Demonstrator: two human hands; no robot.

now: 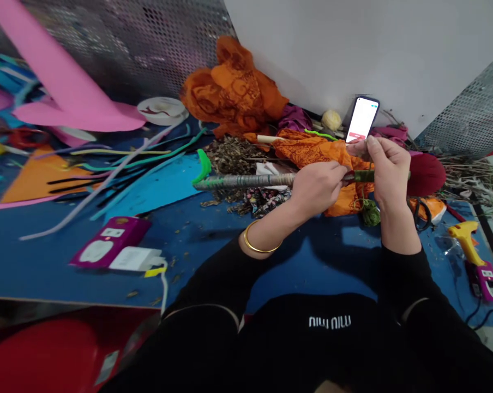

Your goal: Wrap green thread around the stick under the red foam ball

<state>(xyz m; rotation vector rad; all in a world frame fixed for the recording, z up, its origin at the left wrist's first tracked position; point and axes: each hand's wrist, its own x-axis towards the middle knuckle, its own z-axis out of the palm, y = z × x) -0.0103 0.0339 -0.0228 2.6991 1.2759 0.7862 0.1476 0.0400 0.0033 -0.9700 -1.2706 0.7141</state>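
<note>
Left hand: the left hand is clenched around the middle of a wrapped stick, knuckles up, with a gold bangle on the wrist above a black sleeve.
Right hand: the right hand rises from the lower right, wrist bent, and pinches the green-wound stretch of the same stick between thumb and fingertips.
Stick: one stick, held level just above the blue table. Its grey-taped end points left, and a dark red ball sits at its right end, past the right hand.
Under the hands: one tuft of green yarn hangs by the right wrist. Orange patterned cloth lies beneath and is partly hidden by both hands.
Behind: one lit phone leans on the white wall just beyond the right hand. Left of it are a pale yarn ball and a second heap of orange cloth.
Right: black scissors, one yellow glue gun and a purple power strip at the table's edge.
Left: dried plant scraps, loose foam strips, a pink foam sheet, a second purple power strip and a white charger.
</note>
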